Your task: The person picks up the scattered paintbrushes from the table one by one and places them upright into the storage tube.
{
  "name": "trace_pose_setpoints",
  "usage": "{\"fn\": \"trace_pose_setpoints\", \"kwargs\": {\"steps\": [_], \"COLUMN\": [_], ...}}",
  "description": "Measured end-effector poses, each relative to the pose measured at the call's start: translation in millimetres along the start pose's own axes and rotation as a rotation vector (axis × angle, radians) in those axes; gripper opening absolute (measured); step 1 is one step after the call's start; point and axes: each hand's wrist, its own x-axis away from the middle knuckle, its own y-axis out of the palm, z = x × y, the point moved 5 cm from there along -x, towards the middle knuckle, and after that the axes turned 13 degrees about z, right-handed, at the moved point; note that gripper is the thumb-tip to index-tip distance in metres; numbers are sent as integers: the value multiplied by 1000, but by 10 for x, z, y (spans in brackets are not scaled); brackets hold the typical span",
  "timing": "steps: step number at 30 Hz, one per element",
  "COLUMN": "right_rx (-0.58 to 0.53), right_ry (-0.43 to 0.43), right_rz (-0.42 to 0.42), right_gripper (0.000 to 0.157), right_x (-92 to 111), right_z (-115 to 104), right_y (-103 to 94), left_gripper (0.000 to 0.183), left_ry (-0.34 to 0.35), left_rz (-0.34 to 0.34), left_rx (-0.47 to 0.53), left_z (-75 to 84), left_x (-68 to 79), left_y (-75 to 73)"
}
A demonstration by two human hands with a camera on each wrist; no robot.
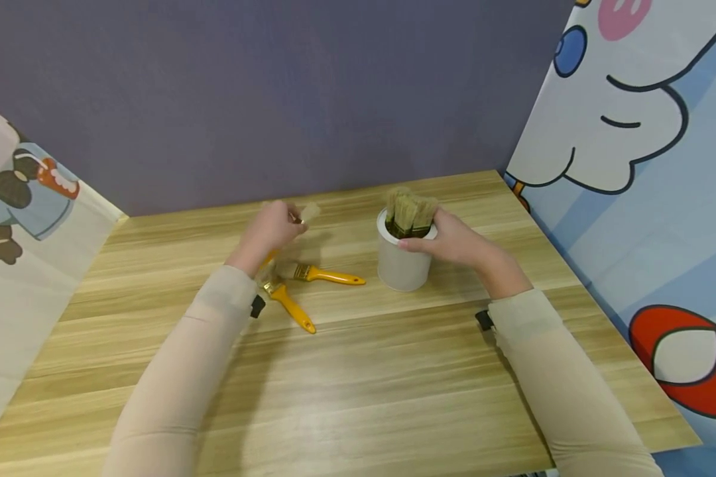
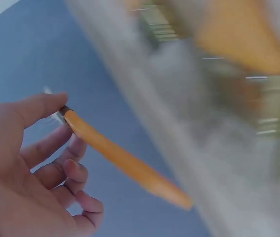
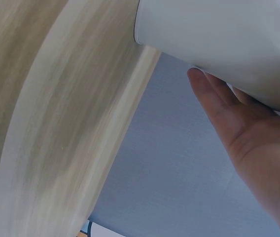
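My left hand pinches a paintbrush between thumb and fingertips near its metal band. The brush's pale bristles point up and right in the head view; its orange handle slants away in the left wrist view. My right hand grips the upper part of a white can, thumb at the front rim. In the right wrist view, the right fingers lie along the can's side. Several paintbrushes stand in the can, bristles up, their handles hidden inside.
Left of the can, a paintbrush lies on the wooden table. Another paintbrush lies nearer, and a further orange handle shows partly beneath my left wrist. A grey wall rises behind, with cartoon panels on both sides.
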Motion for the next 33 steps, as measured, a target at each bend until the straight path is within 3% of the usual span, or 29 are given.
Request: {"fn": "trace_pose_setpoints", "kwargs": {"steps": [8, 15, 21, 26, 33], "right_rx": [18, 7, -30, -21, -33], "right_ry": [4, 6, -19, 0, -45], "right_rz": [-1, 1, -7, -20, -21], "right_gripper": [90, 89, 85, 85, 69], "right_x": [-5, -13, 3, 10, 2], "right_z": [-3, 16, -16, 13, 3], "right_y": [9, 13, 6, 20, 15], "left_gripper": [38, 38, 36, 32, 34], "left_ry": [58, 131, 206, 255, 308], "left_rz": [134, 182, 178, 164, 228], "left_rx": [213, 465, 637, 673, 660], "left_z": [638, 1201, 1588, 1774, 1958], "left_x": [76, 280, 334, 335, 377], "left_y": [-629, -902, -874, -727, -496]}}
